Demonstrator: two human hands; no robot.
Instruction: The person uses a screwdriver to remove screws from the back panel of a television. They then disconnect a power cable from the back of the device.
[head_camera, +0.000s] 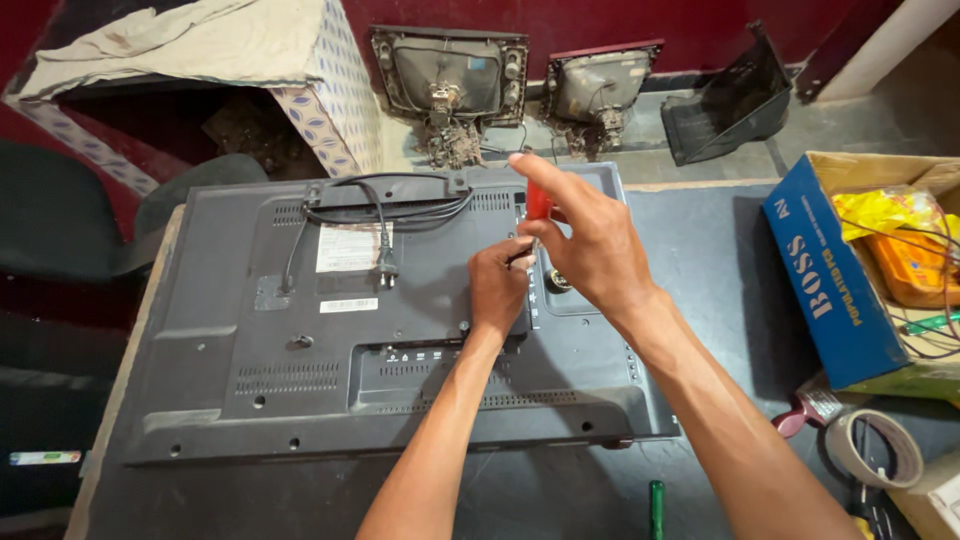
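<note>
From the head camera, a flat television (400, 320) is lying screen-down across the grey tabletop (700, 260), its dark back cover facing up and its far edge reaching almost to the table's far edge. The right hand (590, 245) is closing around the red handle of a screwdriver (538, 205), holding it upright over the cover's right part, apparently so the tip is bearing straight down near a recessed panel there. The left hand (497, 290) is sitting just beside it, fingers curled and pinching at the shaft low down, resting on the cover; that seems to be steadying the tip. Whether it is also holding a screw is too small to tell. A black power cord (385, 215) is lying looped on the cover's far-left part, its plug resting beside a white label.

Near the table's right edge a blue cardboard box (830, 280) is standing open with yellow and orange items inside. A roll of tape (875, 448) is lying toward the near right corner, and a green-handled tool (657, 508) is lying at the near edge.

Beyond the table, two old picture tubes (450, 75) are leaning against a dark red wall on a concrete floor, beside a cloth-draped box (330, 100).
</note>
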